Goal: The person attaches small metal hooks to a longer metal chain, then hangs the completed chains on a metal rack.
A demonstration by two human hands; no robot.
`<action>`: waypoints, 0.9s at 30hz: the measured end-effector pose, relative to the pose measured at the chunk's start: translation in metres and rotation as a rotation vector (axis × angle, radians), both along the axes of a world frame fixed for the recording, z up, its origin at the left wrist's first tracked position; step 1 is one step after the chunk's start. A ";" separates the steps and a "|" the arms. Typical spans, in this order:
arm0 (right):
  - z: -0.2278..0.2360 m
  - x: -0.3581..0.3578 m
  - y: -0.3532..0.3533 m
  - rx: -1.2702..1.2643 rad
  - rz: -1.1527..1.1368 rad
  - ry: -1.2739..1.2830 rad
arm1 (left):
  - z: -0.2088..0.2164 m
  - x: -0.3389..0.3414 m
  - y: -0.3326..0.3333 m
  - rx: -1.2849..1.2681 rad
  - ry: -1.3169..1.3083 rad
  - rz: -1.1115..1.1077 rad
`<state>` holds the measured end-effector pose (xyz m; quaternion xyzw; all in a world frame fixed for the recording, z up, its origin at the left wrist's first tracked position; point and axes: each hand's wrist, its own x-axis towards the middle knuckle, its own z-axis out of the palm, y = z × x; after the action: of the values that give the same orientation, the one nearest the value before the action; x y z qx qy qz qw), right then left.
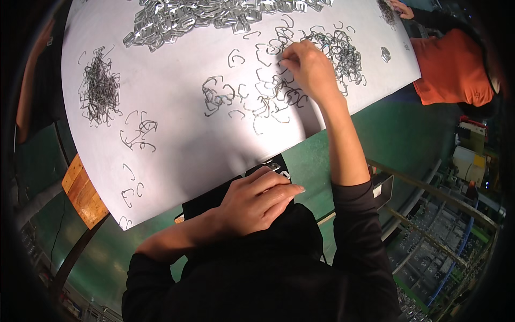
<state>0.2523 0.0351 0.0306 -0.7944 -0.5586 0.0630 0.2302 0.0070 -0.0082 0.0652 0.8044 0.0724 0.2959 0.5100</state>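
My right hand (310, 67) reaches over the white tabletop with thumb and fingers pinched together, down among loose bent wire hooks (268, 88). Whether a hook is between the fingertips is too small to tell. My left hand (257, 199) is held close to my body, just off the table's near edge, fingers curled and pressed together. What it may hold is hidden. Just beyond its knuckles a small shiny metal piece (274, 166) shows against something black. A denser heap of wire hooks (348, 59) lies right of my right hand.
Flat metal buckles (188, 16) are piled along the far side of the white tabletop (177, 177). A tangled wire heap (100, 91) lies at the left, with scattered hooks (140, 134) nearby. At the far right, another person in an orange garment (453, 67) has a hand (401, 9) near a small heap.
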 end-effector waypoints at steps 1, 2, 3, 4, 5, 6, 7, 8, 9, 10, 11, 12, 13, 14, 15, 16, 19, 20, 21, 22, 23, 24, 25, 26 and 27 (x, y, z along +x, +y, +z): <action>0.003 -0.006 0.000 -0.049 0.031 0.043 | 0.001 0.000 0.000 -0.015 -0.003 0.003; 0.004 -0.013 0.001 -0.099 0.063 0.086 | 0.002 -0.001 0.000 -0.030 -0.006 0.006; 0.003 -0.022 0.003 -0.139 0.039 0.128 | 0.003 -0.001 -0.001 -0.045 -0.008 0.009; 0.001 -0.030 0.006 -0.201 0.016 0.109 | 0.003 -0.001 -0.001 -0.041 -0.007 0.012; -0.001 -0.039 0.009 -0.215 0.056 0.072 | 0.003 -0.002 -0.001 -0.037 -0.005 0.015; -0.004 -0.045 0.011 -0.229 0.097 0.034 | 0.003 -0.003 -0.001 -0.033 -0.002 0.017; -0.010 -0.045 0.012 -0.182 0.164 0.019 | 0.004 -0.004 -0.003 -0.036 0.000 0.021; -0.012 -0.041 0.013 -0.131 0.137 0.043 | 0.004 -0.004 -0.004 -0.039 0.002 0.024; -0.011 -0.034 0.014 -0.081 0.109 0.068 | 0.005 -0.005 -0.005 -0.042 0.004 0.027; -0.010 -0.027 0.013 -0.031 0.087 0.091 | 0.005 -0.005 -0.005 -0.039 0.004 0.035; -0.004 -0.017 0.010 0.018 0.096 0.116 | 0.006 -0.006 -0.005 -0.039 0.002 0.042; 0.004 -0.011 0.004 -0.061 0.054 0.154 | 0.007 -0.007 -0.006 -0.039 0.001 0.049; 0.007 -0.005 -0.004 -0.093 0.067 0.182 | 0.006 -0.008 -0.007 -0.021 -0.002 0.048; 0.007 -0.002 -0.011 -0.126 0.080 0.210 | 0.004 -0.009 -0.007 -0.004 -0.005 0.048; 0.005 -0.002 -0.017 -0.148 0.123 0.216 | 0.003 -0.010 -0.007 0.014 -0.008 0.047; 0.001 -0.003 -0.025 -0.170 0.160 0.222 | 0.002 -0.010 -0.008 0.016 -0.013 0.044; -0.001 -0.004 -0.031 -0.114 0.158 0.162 | 0.002 -0.009 -0.009 0.021 -0.026 0.042; -0.001 -0.004 -0.032 -0.074 0.138 0.130 | 0.002 -0.009 -0.009 0.022 -0.030 0.044; 0.000 -0.001 -0.030 -0.043 0.060 0.128 | 0.002 -0.009 -0.010 0.023 -0.035 0.046; 0.001 0.002 -0.028 -0.046 0.033 0.134 | 0.003 -0.009 -0.010 0.031 -0.031 0.046; 0.003 0.005 -0.026 -0.049 0.007 0.141 | 0.004 -0.009 -0.010 0.038 -0.028 0.046; 0.004 0.007 -0.025 -0.052 -0.019 0.147 | 0.005 -0.009 -0.010 0.045 -0.025 0.046; 0.004 0.006 -0.025 -0.050 -0.011 0.131 | 0.006 -0.009 -0.010 0.041 -0.028 0.049; 0.003 0.003 -0.024 -0.058 -0.007 0.124 | 0.007 -0.009 -0.011 0.037 -0.031 0.052; 0.002 0.000 -0.024 -0.066 -0.004 0.118 | 0.008 -0.008 -0.011 0.033 -0.034 0.055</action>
<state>0.2527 0.0110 0.0330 -0.7975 -0.5403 0.1275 0.2363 -0.0011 -0.0192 0.0728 0.8054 0.0810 0.3246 0.4893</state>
